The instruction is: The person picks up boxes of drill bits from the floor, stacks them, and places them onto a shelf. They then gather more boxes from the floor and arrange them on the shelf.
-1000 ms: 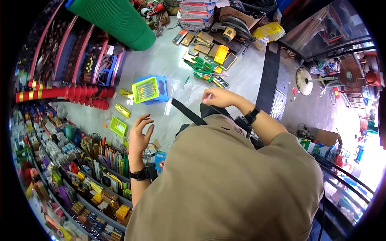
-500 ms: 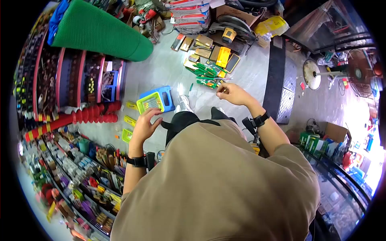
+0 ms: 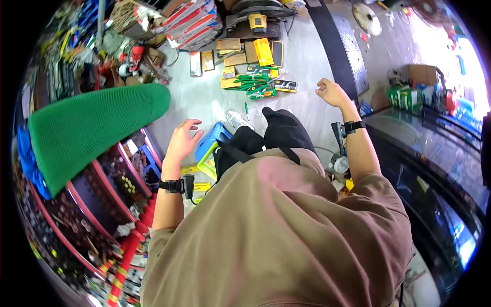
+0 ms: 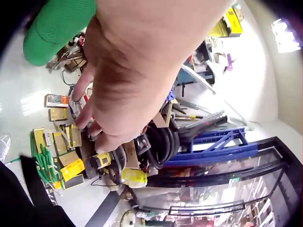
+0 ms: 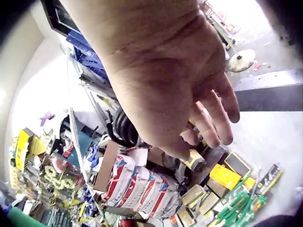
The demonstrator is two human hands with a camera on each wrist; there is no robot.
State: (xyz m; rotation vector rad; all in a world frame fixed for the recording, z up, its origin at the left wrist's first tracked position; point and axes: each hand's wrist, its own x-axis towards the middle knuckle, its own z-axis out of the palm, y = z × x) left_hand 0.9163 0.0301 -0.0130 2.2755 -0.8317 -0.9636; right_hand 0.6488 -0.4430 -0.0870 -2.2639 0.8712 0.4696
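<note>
My left hand (image 3: 183, 140) hangs in the air with fingers loosely bent and nothing in them. Below it in the head view are a blue plastic stool-like piece (image 3: 213, 136) and a lime-green tray (image 3: 206, 162), both partly hidden by my leg. Out to the right my right hand (image 3: 332, 94) is also empty, its fingers slightly curled, as the right wrist view shows too. Between the hands, farther forward on the floor, lies a pile of green pen-like sticks (image 3: 253, 82). A single green pen (image 3: 246, 108) lies nearer my shoe (image 3: 238, 119).
Flat brown and yellow boxes (image 3: 263, 52) lie behind the green pile, with a yellow tool (image 3: 258, 23) beyond. Stacked white-and-red sacks (image 3: 189, 25) stand at the back. A big green mesh roll (image 3: 97, 117) juts in from the left; a dark glass counter (image 3: 419, 158) borders the right.
The head view has turned, so the green roll has swung lower and the tray has slid behind my leg. My right hand has moved farther out to the right; both hands stay empty.
</note>
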